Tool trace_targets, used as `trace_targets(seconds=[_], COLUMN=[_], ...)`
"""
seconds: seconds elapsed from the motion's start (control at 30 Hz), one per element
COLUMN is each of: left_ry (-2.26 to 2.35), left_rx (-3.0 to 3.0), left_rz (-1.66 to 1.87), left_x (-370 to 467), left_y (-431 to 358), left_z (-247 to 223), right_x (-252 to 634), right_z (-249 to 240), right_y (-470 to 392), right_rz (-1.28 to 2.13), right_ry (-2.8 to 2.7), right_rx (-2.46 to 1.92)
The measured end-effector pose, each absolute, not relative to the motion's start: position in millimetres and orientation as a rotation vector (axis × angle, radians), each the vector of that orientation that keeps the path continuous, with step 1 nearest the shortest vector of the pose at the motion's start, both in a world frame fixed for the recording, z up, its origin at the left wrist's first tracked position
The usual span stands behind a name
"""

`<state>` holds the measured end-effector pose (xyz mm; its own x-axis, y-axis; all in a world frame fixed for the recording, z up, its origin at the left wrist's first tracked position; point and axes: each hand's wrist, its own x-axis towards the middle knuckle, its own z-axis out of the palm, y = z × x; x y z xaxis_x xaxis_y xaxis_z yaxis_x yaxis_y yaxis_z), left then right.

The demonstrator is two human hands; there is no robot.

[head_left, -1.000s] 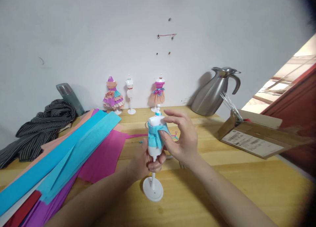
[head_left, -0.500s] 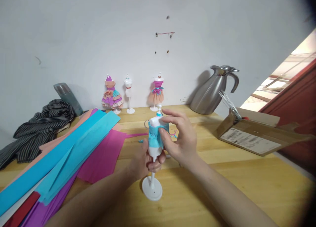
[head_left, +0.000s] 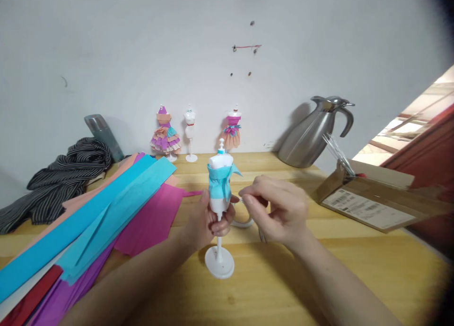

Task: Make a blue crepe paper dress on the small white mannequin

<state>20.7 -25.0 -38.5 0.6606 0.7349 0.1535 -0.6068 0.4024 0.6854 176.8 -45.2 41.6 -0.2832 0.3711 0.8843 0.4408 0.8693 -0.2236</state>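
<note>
Head view, left to right around a small white dress form: colored paper strips lie to its left; the left hand grips it below the torso; turquoise paper wraps its middle; just to its right, the right hand half-curls, any pinch unclear. Steady support from below seems best, keeping the turquoise paper uncrushed and its loose end smooth.

The left hand wraps its fingers round the lower end of the blue-wrapped mannequin, thumb raised along its left side. The right hand hovers just right of the mannequin, fingers curled toward the thumb. Both forearms slant inward from below it.
</note>
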Motion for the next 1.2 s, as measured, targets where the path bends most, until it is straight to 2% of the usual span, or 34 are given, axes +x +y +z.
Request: trace_targets(seconds=[0.33, 0.9, 1.03, 1.2], left_ry=[0.406, 0.553, 0.598, 0.693], left_rx=[0.778, 0.919, 0.991, 1.167], left_rz=[0.909, 0.933, 1.011, 1.221], left_x=[20.6, 22.6, 21.0, 16.5], left_y=[-28.7, -31.3, -28.1, -20.1], left_z=[-25.0, -28.1, -29.0, -35.2], right_x=[160.6, 156.9, 155.1, 154.5], right_z=[27.1, 20.6, 17.3, 12.8], right_y=[-41.5, -39.6, -39.8, -33.2], right_rz=[-0.203, -0.383, -0.265, 0.185], right_ry=[-1.957, -2.003, -1.985, -1.789], right_rx=[-0.698, -0.740, -0.764, -0.776])
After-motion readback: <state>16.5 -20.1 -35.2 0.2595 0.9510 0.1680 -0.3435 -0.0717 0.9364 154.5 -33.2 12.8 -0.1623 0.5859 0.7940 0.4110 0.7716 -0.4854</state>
